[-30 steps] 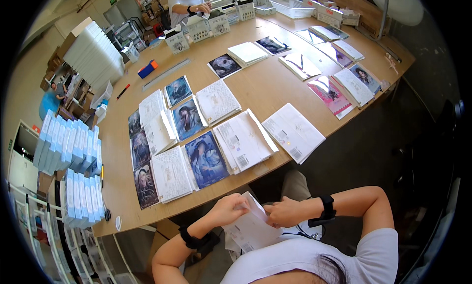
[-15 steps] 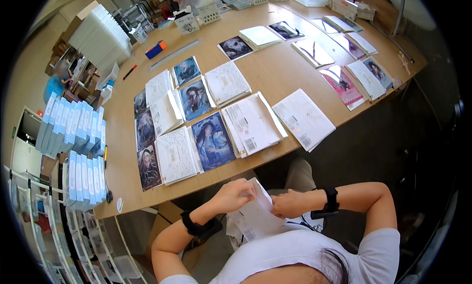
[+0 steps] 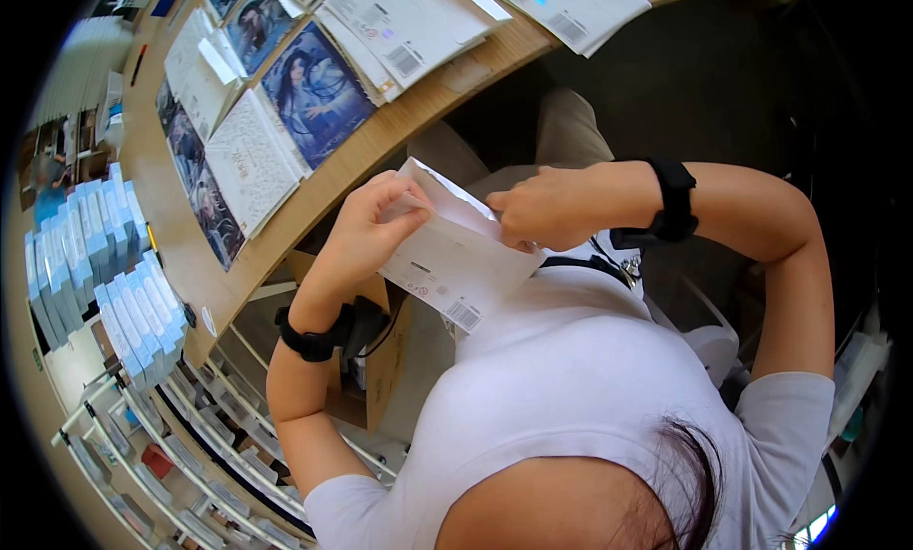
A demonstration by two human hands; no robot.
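Over my lap is a white paper envelope (image 3: 452, 269) with a barcode near its lower corner, its mouth gaping along the top. My left hand (image 3: 376, 222) pinches the envelope's left upper edge between thumb and fingers. At the right end of the opening, my right hand (image 3: 556, 207) is closed on the paper, its fingertips partly hidden by the envelope's edge. Whether anything lies inside the envelope cannot be made out.
Ahead is a wooden table (image 3: 380, 155) with stacks of white envelopes (image 3: 409, 27) and illustrated cards (image 3: 319, 93). Light-blue boxes (image 3: 143, 322) stand in rows at the left. White shelving (image 3: 181, 436) is below, beside a cardboard box (image 3: 385, 374).
My view has tipped down toward my lap, so the table sits higher in the picture. The envelope stays in both hands, its mouth showing wider.
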